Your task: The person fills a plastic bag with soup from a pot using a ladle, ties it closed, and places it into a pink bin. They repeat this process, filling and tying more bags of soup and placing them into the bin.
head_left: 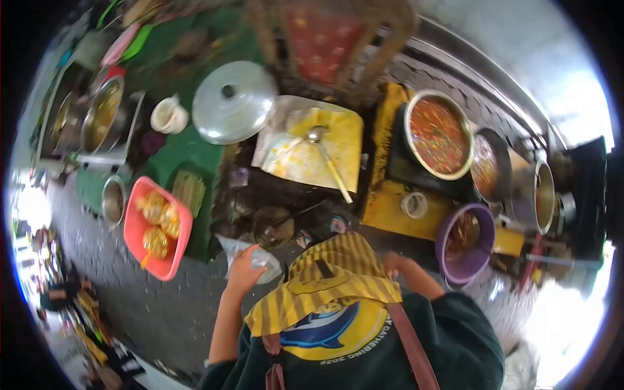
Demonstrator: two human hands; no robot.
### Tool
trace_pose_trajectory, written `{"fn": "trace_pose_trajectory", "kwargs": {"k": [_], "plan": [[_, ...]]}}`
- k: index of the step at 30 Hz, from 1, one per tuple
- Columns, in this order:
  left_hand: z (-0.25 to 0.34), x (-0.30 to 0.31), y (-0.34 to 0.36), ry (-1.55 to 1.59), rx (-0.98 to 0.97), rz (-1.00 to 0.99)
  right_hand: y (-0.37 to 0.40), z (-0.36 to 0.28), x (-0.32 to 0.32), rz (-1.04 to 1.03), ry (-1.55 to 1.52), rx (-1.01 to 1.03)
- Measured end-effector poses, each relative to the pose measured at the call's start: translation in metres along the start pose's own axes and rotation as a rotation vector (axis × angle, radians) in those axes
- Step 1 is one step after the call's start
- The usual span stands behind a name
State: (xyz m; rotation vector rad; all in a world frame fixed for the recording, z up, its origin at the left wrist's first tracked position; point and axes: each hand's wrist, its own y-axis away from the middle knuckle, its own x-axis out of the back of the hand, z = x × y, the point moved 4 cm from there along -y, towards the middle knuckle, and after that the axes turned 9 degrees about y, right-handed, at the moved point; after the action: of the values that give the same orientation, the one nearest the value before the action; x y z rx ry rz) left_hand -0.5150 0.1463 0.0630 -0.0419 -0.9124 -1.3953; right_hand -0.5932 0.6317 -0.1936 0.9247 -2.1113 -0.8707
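My left hand point(244, 272) is closed on a clear plastic bag point(265, 265), low and to the left of my striped apron point(338, 260). Just beyond the bag sits a round dark container point(273, 227). At the apron's right edge is my right hand point(396, 265), its fingers mostly hidden against the cloth. The purple basin point(448, 260) with brown food in it stands to the right of that hand. Ahead of me, a ladle point(333, 170) lies on a yellow-stained sheet point(286, 162).
At left, a pink basin point(133, 237) holds several tied bags of yellowish food. A metal lid point(214, 120) lies on the green table point(203, 159). The right side has a big pot of red stew point(439, 136), another pot point(546, 195) and a small white cup point(414, 205). A chair point(325, 39) stands beyond.
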Motion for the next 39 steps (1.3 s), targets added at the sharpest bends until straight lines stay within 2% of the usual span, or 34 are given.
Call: {"fn": "trace_pose_trajectory", "kwargs": {"k": [1, 2, 3, 4, 6, 7, 9, 10, 12, 13, 15, 16, 17, 18, 19, 21, 22, 23, 25, 27, 29, 30, 32, 33, 34, 35, 37, 39], "plan": [[-0.009, -0.005, 0.003, 0.004, 0.036, -0.012, 0.004, 0.008, 0.039, 0.306, 0.012, -0.106], [-0.014, -0.012, 0.006, 0.0, 0.018, -0.044, 0.012, 0.008, 0.092, 0.034, -0.252, -0.209], [-0.018, -0.014, 0.009, 0.002, -0.006, 0.017, 0.016, 0.02, 0.128, 0.124, -0.541, -0.328], [-0.023, -0.015, 0.013, 0.004, -0.024, 0.084, 0.014, 0.018, 0.162, 0.502, 0.345, -0.345], [-0.025, -0.019, 0.021, 0.002, -0.031, 0.122, -0.009, 0.071, 0.178, 0.96, -0.71, -0.469], [-0.025, -0.017, 0.026, -0.003, -0.032, 0.168, -0.012, 0.073, 0.203, 0.957, -0.72, -0.468], [-0.019, -0.017, 0.036, -0.006, 0.014, 0.189, -0.002, 0.066, 0.24, 0.68, -1.22, -0.847], [-0.017, -0.015, 0.037, -0.002, 0.053, 0.224, -0.031, 0.083, 0.233, 0.679, -1.229, -0.843], [-0.015, -0.015, 0.038, 0.008, 0.093, 0.252, -0.086, 0.121, 0.211, 0.832, -1.107, -1.018], [-0.017, -0.016, 0.04, 0.022, 0.13, 0.284, -0.089, 0.119, 0.216, 0.823, -1.116, -1.019], [-0.02, -0.021, 0.038, 0.015, 0.173, 0.324, -0.091, 0.106, 0.227, 0.891, -1.806, -0.874], [-0.023, -0.023, 0.038, 0.193, 0.257, 0.402, -0.091, 0.107, 0.23, 0.887, -1.816, -0.878], [-0.027, -0.024, 0.041, 0.372, 0.341, 0.478, -0.093, 0.105, 0.233, 0.771, -1.881, -0.812], [-0.026, -0.025, 0.039, 0.368, 0.338, 0.472, -0.091, 0.1, 0.235, 0.66, -1.939, -0.74], [-0.022, -0.024, 0.035, 0.364, 0.279, 0.464, -0.083, 0.095, 0.238, 0.666, -1.946, -0.739], [-0.019, -0.021, 0.029, 0.36, 0.201, 0.454, -0.058, 0.088, 0.257, 0.908, -1.65, -0.618], [-0.019, -0.019, 0.025, 0.324, 0.136, 0.455, -0.053, 0.095, 0.258, 1.15, -1.357, -0.691], [-0.012, -0.015, 0.024, 0.288, 0.072, 0.457, -0.027, 0.085, 0.267, 1.165, -1.354, -0.692], [0.003, -0.004, 0.017, 0.23, 0.067, 0.454, 0.044, 0.059, 0.292, 1.315, -0.848, -0.903], [0.02, 0.006, 0.008, 0.174, 0.06, 0.455, 0.086, 0.042, 0.302, 1.424, -0.863, -0.94], [0.027, 0.012, 0.004, 0.335, 0.151, 0.477, 0.121, 0.023, 0.314, 1.541, -0.936, -0.873], [0.03, 0.013, 0.003, 0.334, 0.136, 0.476, 0.11, 0.03, 0.313, 1.579, -1.05, -0.783], [0.034, 0.011, -0.005, 0.603, 0.092, 0.469, 0.071, 0.053, 0.313, 1.748, -1.171, -0.592], [0.039, 0.009, -0.009, 0.603, 0.073, 0.449, 0.068, 0.051, 0.321, 1.633, -1.168, -0.709], [0.04, 0.008, -0.01, 0.698, 0.146, 0.449, 0.054, 0.06, 0.322, 1.55, -1.194, -0.787], [0.039, 0.007, -0.012, 0.789, 0.221, 0.447, 0.056, 0.055, 0.327, 1.571, -1.206, -0.849], [0.029, 0.005, -0.016, 0.757, 0.267, 0.398, 0.078, 0.038, 0.333, 1.614, -1.165, -0.779], [0.031, 0.004, -0.014, 0.879, 0.304, 0.46, 0.104, 0.024, 0.323, 1.691, -1.201, -0.769]]}}
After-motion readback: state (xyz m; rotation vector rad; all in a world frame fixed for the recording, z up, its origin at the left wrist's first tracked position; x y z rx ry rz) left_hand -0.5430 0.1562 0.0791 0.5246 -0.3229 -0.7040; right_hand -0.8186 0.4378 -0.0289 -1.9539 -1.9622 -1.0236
